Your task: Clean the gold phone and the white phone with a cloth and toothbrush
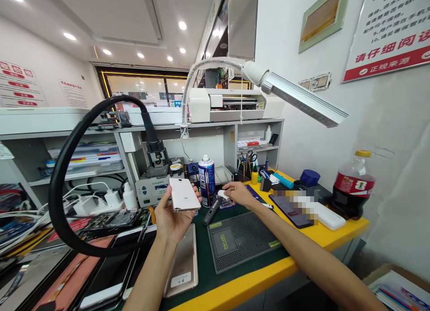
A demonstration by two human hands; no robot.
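My left hand (171,221) holds a white smartphone (184,194), back side up, with the thumb along one edge and fingers round the other. My right hand (239,194) reaches out over the mat, fingertips together at a small white piece (222,194) whose kind I cannot make out. Just below those fingertips lies a dark grey stick-shaped tool (212,210). Behind the two hands stands a blue spray can (206,181). A grey perforated pad (247,241) lies in front of my right hand, and a gold tablet (183,261) is by my left forearm.
A black flexible hose (55,176) loops up at the left, near several phones and panels. A lamp (302,96) hangs overhead. On the yellow bench edge (349,235) are a dark phone (289,210), a white power bank (327,216) and a cola bottle (352,185).
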